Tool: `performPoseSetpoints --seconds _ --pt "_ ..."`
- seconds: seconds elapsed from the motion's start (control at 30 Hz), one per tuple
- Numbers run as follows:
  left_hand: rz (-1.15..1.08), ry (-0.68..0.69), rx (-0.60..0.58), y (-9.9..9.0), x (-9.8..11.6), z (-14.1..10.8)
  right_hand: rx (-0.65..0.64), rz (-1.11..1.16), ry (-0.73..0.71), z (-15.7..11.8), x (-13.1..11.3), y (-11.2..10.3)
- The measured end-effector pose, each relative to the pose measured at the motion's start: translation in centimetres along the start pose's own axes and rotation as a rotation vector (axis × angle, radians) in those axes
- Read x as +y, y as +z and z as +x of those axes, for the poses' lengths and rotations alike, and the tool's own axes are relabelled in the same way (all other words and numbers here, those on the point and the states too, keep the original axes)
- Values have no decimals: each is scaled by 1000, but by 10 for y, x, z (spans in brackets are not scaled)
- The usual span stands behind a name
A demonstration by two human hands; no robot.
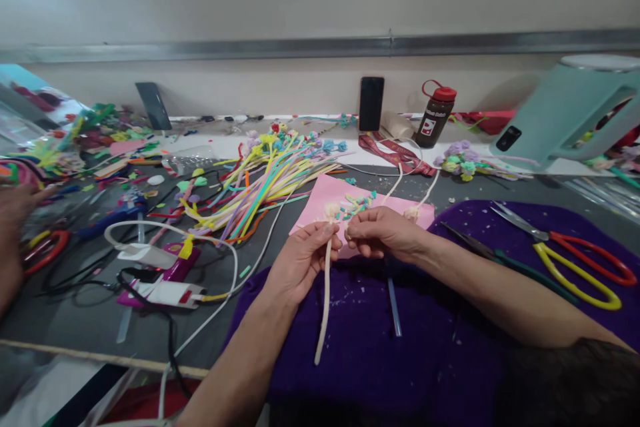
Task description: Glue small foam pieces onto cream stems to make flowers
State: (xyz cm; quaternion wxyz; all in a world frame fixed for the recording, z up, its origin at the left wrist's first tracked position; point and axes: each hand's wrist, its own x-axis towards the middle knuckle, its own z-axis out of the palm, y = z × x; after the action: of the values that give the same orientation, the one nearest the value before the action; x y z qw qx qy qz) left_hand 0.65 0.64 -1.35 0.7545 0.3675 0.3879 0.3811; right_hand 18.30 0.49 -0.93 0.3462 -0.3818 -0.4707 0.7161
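Note:
My left hand (303,260) pinches a cream pipe cleaner stem (325,310) whose lower end hangs down over the purple cloth (360,360). A small cream flower-like tuft (332,210) shows just above those fingertips. Close beside it, my right hand (377,233) has thumb and fingers pressed together; whatever lies in that pinch is too small to make out. Behind both hands, a pink sheet (320,195) carries several short green and yellow snippets (357,203). Two more cream stems (427,190) rest at its right side. Below my right hand lies a clear glue stick (395,310).
Red-and-yellow scissors (575,260) and dark-handled pliers (475,243) lie at right. Bundled coloured pipe cleaners (260,193), a power strip (160,283) with cables and a blue glue gun (113,220) occupy the left. Another person's hand (15,220) reaches in there. A bottle (436,117) stands behind.

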Motion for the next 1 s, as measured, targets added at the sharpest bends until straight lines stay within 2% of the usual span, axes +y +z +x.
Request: performPoseSetpoints --seconds 0.13,0.4,0.67,0.83,1.0 --pt "0 -3 -8 1 -1 -1 33 -152 -15 -3 0 6" --pt "28 -3 10 0 -2 0 43 -464 -158 -8 -5 13" --pt "58 4 3 2 -3 0 23 -555 -229 -9 -5 11" --pt "81 12 -18 3 -5 -1 99 -629 -254 -8 1 10" --pt "93 22 -6 4 -6 -3 72 -506 -204 -9 -1 14"
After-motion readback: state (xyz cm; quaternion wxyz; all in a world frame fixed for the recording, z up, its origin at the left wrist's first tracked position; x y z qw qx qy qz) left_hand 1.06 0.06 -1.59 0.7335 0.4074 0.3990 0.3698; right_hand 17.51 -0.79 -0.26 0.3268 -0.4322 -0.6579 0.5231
